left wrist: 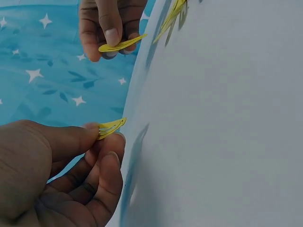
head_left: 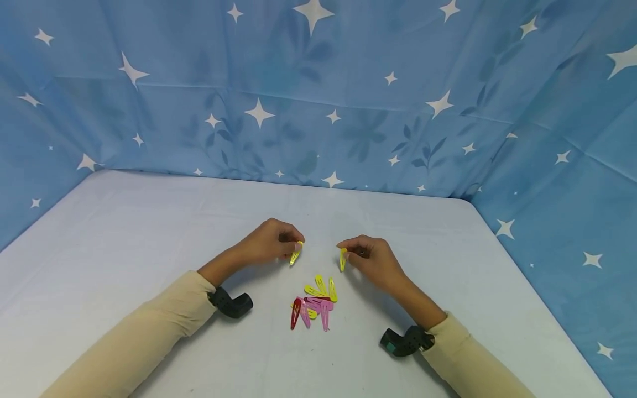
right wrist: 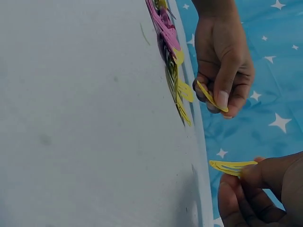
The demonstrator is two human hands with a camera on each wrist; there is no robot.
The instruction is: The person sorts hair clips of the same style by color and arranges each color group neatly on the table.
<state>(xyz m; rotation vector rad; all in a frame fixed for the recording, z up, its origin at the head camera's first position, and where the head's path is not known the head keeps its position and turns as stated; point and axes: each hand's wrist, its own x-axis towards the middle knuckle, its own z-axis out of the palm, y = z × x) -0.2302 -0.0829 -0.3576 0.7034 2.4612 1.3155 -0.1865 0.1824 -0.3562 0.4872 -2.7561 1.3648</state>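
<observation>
Between thumb and fingertips my left hand (head_left: 271, 241) pinches a yellow snap hair clip (left wrist: 111, 127), its narrow end pointing down in the head view. Across from it, my right hand (head_left: 375, 261) pinches another yellow hair clip (right wrist: 232, 167), also hanging downward. Both hands are raised over the table, a short gap apart. Nearer the body lies a small pile of hair clips: yellow ones (head_left: 333, 289) at its far side, pink ones (head_left: 325, 316) in the middle and front, and a red one (head_left: 296, 313) at the left. Some clips in the pile overlap and partly hide others.
A white-covered table (head_left: 164, 232) spreads under both arms. Behind and to the right hangs a blue curtain (head_left: 348, 66) with white stars. Each wrist wears a black camera mount, the left one (head_left: 231, 303) and the right one (head_left: 405, 340), low over the table.
</observation>
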